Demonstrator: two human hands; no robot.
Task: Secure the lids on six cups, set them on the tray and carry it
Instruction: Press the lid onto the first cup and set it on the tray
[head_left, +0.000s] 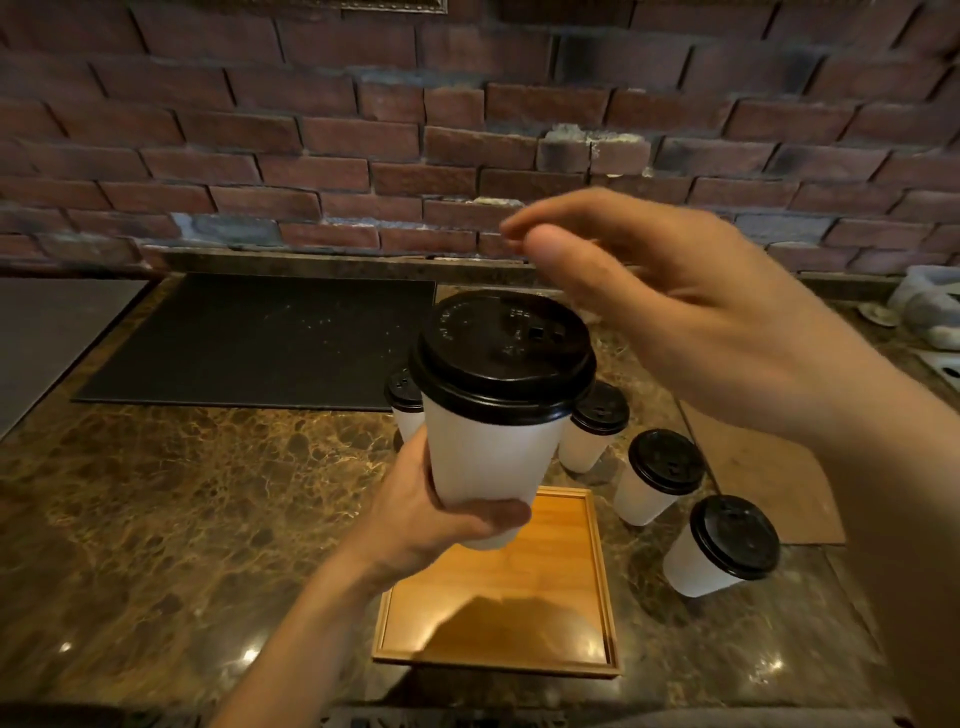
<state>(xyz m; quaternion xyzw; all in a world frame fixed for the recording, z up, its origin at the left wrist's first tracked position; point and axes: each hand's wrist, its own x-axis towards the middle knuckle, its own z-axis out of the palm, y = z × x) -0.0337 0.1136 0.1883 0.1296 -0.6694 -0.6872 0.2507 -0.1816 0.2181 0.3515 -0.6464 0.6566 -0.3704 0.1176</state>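
Head view: my left hand (441, 519) curls round a smooth white paper cup (488, 457), black domed lid (498, 353) on, above the wooden tray (519, 587). My right hand (701, 322) hovers loose over it, holding nothing. Glossy brown marble counter (208, 493) below, rough brick wall (311, 130) far.

Forearms, left hand (441, 519) and right hand (701, 332) are bare.

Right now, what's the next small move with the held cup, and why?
Probably lower the right hand onto the lid and press. The hand hovers open just above the lid, apparently not touching it, while the left hand grips the cup over the tray.
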